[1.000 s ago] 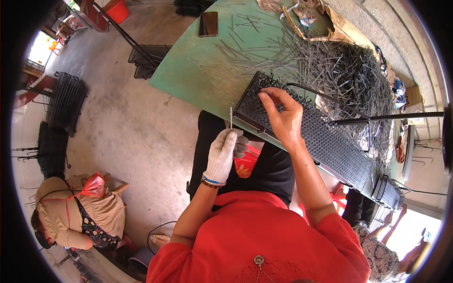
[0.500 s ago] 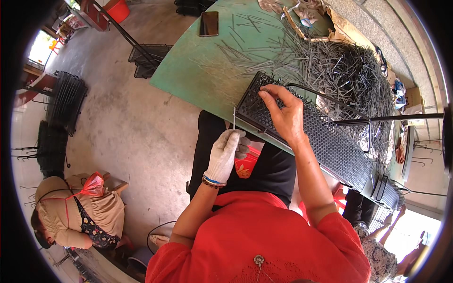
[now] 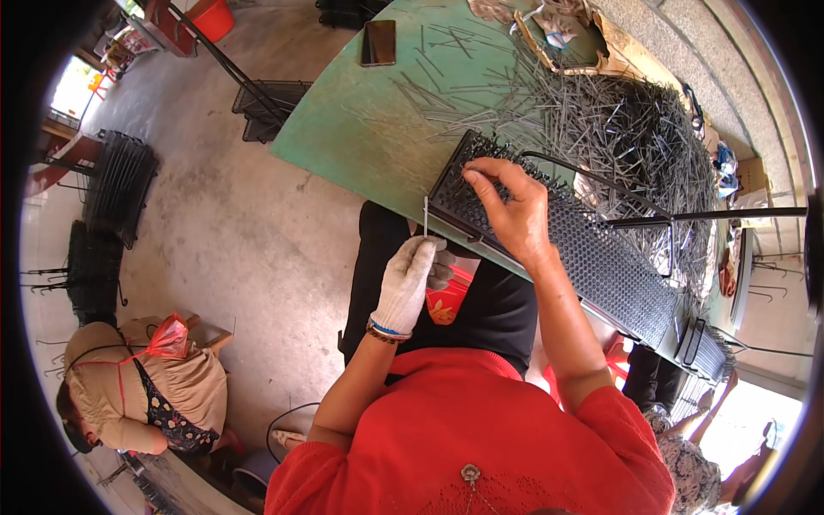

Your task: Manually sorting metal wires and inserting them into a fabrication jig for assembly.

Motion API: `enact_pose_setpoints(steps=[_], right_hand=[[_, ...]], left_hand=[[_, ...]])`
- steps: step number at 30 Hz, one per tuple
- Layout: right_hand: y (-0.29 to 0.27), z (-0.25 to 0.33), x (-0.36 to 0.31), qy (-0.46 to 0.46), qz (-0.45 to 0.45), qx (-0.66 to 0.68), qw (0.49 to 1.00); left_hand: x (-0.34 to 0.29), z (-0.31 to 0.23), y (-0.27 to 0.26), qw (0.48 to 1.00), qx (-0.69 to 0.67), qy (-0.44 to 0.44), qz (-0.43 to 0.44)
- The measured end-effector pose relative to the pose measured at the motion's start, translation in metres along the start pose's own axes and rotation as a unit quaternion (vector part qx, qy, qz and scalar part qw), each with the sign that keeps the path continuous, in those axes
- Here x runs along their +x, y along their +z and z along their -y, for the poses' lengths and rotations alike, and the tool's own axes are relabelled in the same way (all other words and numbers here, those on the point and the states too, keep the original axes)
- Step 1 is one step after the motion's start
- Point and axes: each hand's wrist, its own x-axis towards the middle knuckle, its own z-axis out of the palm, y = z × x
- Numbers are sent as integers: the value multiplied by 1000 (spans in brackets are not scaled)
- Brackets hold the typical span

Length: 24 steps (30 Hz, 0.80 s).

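Note:
My left hand (image 3: 405,273), in a white knitted glove, is closed around a thin light-coloured rod (image 3: 426,216). The rod points up beside the table's near edge. My right hand (image 3: 521,210) is bare, with thumb and index finger pinched together over the left end of a black mesh panel (image 3: 614,270). Whatever lies between those fingertips is too small to make out. Short dark strips stick up from the mesh around the fingers. The panel lies slanting along the table's near edge, and a bent black rod frame (image 3: 601,180) rises over it.
A heap of thin dark strips (image 3: 639,129) covers the right of the green table (image 3: 352,129), with loose ones scattered leftward. A phone (image 3: 378,43) lies at the far edge. One person (image 3: 163,369) sits lower left; another (image 3: 687,463) is lower right. Black racks (image 3: 120,184) stand left.
My right hand has shifted slightly left along the mesh, its fingers still pinched. The left hand and its rod have stayed in place.

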Motion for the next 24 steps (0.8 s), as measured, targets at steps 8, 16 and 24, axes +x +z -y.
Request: enact_pose_setpoints(steps=[8,16,24], right_hand=[[11,-7,-8,-51,-15,-76,996],[15,-11,-12,-52,-15,-116,992],[15,-11,-9,-92,-4,-131,987]], left_hand=[[0,1,1,1000,8,1,3],[0,2,0,1000,2,4,6],[0,2,1,1000,9,3,10]])
